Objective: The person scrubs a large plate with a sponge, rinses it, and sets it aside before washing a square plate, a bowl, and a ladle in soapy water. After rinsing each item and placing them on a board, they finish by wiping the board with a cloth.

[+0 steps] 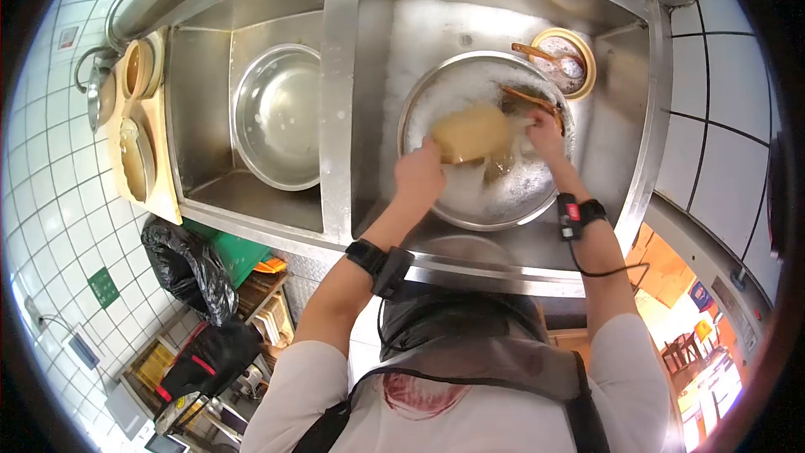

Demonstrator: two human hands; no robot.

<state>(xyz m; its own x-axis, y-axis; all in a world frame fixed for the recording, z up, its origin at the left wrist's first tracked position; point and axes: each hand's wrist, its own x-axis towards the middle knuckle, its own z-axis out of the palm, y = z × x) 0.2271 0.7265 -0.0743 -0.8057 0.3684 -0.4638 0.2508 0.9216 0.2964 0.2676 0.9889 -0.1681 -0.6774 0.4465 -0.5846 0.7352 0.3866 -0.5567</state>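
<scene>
- The pale yellow board [471, 132], blurred, is tilted above the large metal basin [470, 223], between the two hands.
- The left hand [419, 174] has its fingers clamped on the board's near left corner, so most of the board lies beyond them, to the right.
- The right hand [549, 138] has its fingers curled at the board's pale, narrow right end; blur leaves me unable to tell whether they clamp it.
- A brown utensil [549, 106] leans inside the basin, just beyond the right fingers.
- Cloudy, sudsy water fills the basin, which sits in the right compartment of the steel sink [337, 117].
- Near the basin's far right rim stands a small bowl [590, 75], a wooden spoon [537, 51] lying across it.
</scene>
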